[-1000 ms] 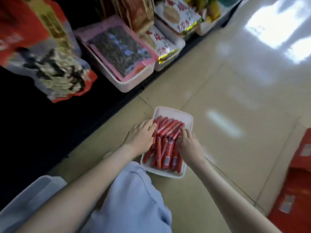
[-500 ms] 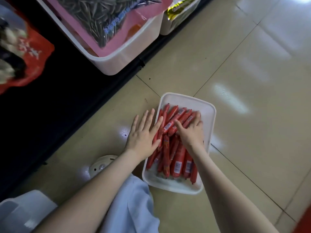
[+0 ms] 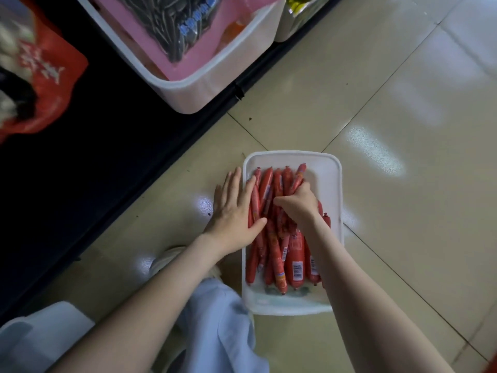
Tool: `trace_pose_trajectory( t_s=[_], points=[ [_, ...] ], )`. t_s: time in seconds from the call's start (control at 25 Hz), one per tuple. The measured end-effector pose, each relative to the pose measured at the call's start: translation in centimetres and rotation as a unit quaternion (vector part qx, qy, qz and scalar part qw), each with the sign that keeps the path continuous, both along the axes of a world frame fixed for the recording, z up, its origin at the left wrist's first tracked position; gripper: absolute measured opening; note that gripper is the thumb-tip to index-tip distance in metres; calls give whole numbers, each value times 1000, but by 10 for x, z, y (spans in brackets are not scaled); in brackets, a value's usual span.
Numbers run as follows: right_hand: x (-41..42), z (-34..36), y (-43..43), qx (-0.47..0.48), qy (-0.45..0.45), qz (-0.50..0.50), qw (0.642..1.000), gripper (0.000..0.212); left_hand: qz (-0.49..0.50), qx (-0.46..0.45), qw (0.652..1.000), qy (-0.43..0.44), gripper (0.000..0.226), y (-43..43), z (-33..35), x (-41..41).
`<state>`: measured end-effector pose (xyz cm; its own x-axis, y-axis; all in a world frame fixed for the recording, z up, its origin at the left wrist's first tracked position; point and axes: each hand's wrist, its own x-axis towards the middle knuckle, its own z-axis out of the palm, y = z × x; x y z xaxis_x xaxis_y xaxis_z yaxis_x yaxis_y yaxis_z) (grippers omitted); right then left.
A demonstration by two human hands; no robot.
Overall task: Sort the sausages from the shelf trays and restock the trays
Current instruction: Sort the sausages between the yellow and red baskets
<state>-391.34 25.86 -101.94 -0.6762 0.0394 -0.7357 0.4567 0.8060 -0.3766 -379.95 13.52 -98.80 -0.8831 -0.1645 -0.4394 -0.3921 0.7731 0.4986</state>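
**Gathering sausages in a tray on the floor**

Floor [image 3: 403,130]: pale glossy tiles filling the right and lower frame.

Shelf bin [image 3: 215,84]: white plastic, upper centre, on the dark bottom shelf. It holds a pink packet [image 3: 172,36] of seeds.

Tray [image 3: 329,170]: white, shallow, with rounded corners. It sits flat on the tiles at centre frame, well apart from the shelf bin.

Sausages [image 3: 297,265]: a loose heap of red film-wrapped sticks lying roughly lengthwise in the tray, some thin, some thicker with white labels.
- Handling, by judgement: light singly, firm but slightly bendy, with slick casings likely to slide against one another.
- Best taken as a small bundle round the middle. The crimped ends offer poor purchase.

Left hand [image 3: 234,211]: flat, fingers straight, lying across the tray's left rim. The fingertips and thumb rest on the outermost sausages, holding nothing.

Right hand [image 3: 298,203]: clenched round a bunch of sausages near their far ends, at the middle of the heap.
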Motion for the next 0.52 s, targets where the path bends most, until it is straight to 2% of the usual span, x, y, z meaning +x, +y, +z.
trace_pose_trajectory(
  t_s=[0.08, 0.16, 0.28, 0.4, 0.48, 0.52],
  points=[
    [13, 9, -1, -55, -1, 4, 999, 55, 71, 40, 997, 19, 86, -1, 12, 1],
    [25, 26, -2, -158, -3, -45, 986, 47, 172, 107, 978, 53, 74, -1, 27, 0],
    [40, 75, 5, -300, 12, -85, 950, 40, 283, 305, 908, 33, 52, -1, 61, 1],
    [52, 141, 7, -400, -22, -109, 910, 32, 260, 479, 837, -54, 43, 4, 110, 4],
    [61, 187, 4, -447, -47, -126, 884, 26, 210, 540, 813, -64, 47, 6, 146, 7],
    [66, 212, 3, -468, -53, -128, 873, 24, 191, 548, 813, -49, 53, 5, 164, 9]
  ],
)
